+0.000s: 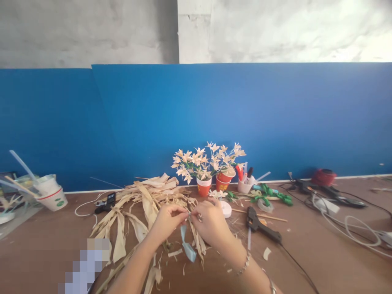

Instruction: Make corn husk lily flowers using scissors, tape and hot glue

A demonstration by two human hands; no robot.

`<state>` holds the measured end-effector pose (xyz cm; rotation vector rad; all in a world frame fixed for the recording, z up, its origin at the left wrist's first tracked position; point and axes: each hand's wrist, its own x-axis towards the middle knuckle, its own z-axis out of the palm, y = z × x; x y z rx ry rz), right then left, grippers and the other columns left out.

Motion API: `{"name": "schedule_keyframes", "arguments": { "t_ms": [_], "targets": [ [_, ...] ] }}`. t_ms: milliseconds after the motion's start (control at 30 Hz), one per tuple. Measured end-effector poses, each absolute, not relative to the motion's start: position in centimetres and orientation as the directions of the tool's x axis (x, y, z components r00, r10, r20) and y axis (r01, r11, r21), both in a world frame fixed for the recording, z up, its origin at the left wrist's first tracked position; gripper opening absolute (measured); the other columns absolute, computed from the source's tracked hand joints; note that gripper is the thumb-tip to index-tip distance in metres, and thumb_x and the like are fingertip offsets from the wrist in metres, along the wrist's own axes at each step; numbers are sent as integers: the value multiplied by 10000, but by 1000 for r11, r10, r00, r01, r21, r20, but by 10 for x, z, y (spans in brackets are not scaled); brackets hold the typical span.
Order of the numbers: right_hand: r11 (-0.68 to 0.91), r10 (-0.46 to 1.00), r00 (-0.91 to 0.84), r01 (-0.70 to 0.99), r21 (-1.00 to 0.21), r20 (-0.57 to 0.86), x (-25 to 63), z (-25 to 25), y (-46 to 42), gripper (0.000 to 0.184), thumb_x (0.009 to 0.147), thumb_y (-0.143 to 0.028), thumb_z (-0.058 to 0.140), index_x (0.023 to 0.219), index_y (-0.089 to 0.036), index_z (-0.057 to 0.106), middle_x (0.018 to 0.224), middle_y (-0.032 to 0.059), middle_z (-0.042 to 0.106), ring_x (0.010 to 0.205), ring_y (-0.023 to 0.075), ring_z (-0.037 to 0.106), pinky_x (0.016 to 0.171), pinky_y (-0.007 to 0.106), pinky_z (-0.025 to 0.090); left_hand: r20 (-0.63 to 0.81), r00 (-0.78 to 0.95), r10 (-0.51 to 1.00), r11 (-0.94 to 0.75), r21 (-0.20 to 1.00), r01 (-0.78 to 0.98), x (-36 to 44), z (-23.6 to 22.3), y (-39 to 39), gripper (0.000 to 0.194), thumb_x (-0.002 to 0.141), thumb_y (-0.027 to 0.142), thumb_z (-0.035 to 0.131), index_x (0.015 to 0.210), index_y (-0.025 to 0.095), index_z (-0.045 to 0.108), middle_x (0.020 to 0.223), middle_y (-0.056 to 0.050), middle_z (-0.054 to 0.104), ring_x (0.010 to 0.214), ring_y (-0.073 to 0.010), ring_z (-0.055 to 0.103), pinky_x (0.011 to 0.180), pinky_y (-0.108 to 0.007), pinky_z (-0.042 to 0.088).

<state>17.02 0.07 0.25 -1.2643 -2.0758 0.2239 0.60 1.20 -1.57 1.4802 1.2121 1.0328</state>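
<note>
My left hand (167, 222) and my right hand (211, 222) meet over the brown table, fingers pinched together on a small pale piece between them. A light blue strip (186, 243) hangs down from that pinch. Under and behind the hands lies a heap of dried corn husks (143, 204). My right wrist wears a bracelet (245, 263). What exactly sits between the fingertips is too small to make out.
Husk flowers stand in red cups (211, 183) by the blue board. A black glue gun (260, 224) lies right of my hands, with a tape roll (226, 208), green ribbon pieces (272, 196) and white cables (352, 224). A white cup (53, 196) sits at left.
</note>
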Motion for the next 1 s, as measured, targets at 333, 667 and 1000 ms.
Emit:
{"name": "schedule_keyframes", "arguments": {
  "t_ms": [333, 667, 1000],
  "targets": [
    [-30, 806, -573, 205, -978, -145, 192, 6, 9, 99, 659, -201, 598, 626, -139, 668, 599, 10, 647, 502, 89, 462, 519, 213, 338, 192, 365, 911, -248, 962, 111, 4, -4, 0, 95, 695, 237, 677, 657, 151, 679, 613, -19, 629, 566, -135, 580, 583, -247, 457],
    [475, 870, -302, 722, -504, 389, 172, 3, -1, 97, 688, -114, 593, 645, -190, 634, 686, 13, 678, 754, 179, 589, 949, 401, 270, 77, 202, 976, -109, 982, 154, 9, -13, 7, 105, 676, 251, 657, 644, 151, 655, 554, -1, 615, 500, -132, 558, 537, -249, 448],
    [289, 900, -431, 485, -825, 62, 186, 11, 1, 111, 716, -213, 568, 664, -167, 655, 617, 0, 622, 559, 118, 488, 594, 245, 366, 86, 297, 951, -130, 983, 133, -1, -8, 6, 128, 674, 275, 684, 672, 148, 672, 631, -21, 644, 546, -148, 604, 572, -264, 479]
  ]
}}
